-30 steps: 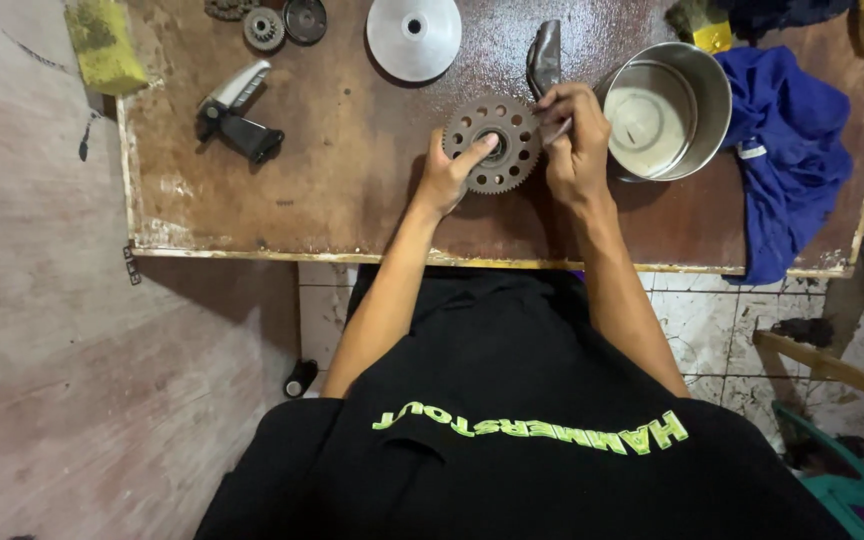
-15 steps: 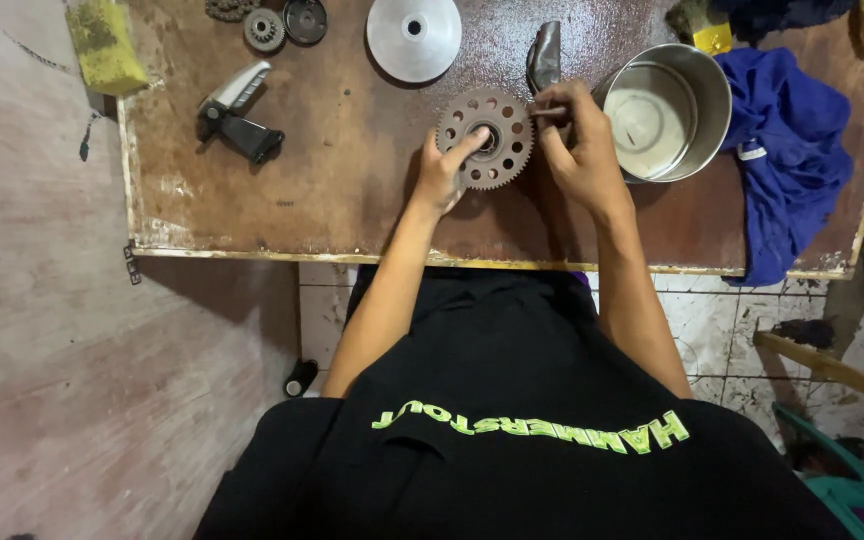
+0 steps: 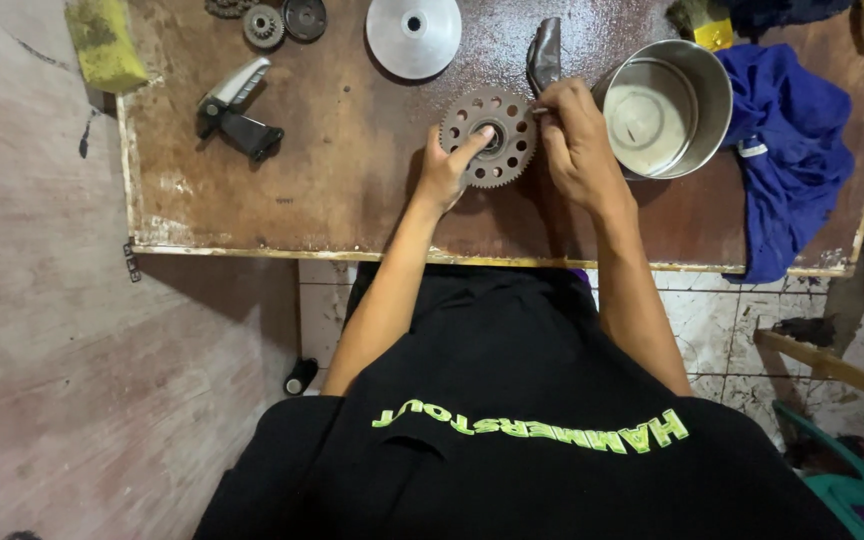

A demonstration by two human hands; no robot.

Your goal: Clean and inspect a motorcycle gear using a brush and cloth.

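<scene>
A round toothed gear wheel (image 3: 485,125) with a ring of holes lies on the brown wooden table (image 3: 352,180). My left hand (image 3: 445,172) holds it from below, thumb on its centre hub. My right hand (image 3: 574,140) is closed at the wheel's right rim, pinching a small thin metal piece against it; what the piece is I cannot tell.
A steel pot (image 3: 667,108) stands right of my hands, a blue cloth (image 3: 792,150) beyond it. A silver disc (image 3: 413,35), small gears (image 3: 264,24), a black and silver footpeg (image 3: 237,110), a dark curved part (image 3: 544,52) and a yellow sponge (image 3: 104,45) lie around.
The gear wheel and both hands have shifted slightly up the table, away from me. My left thumb has moved onto the hub.
</scene>
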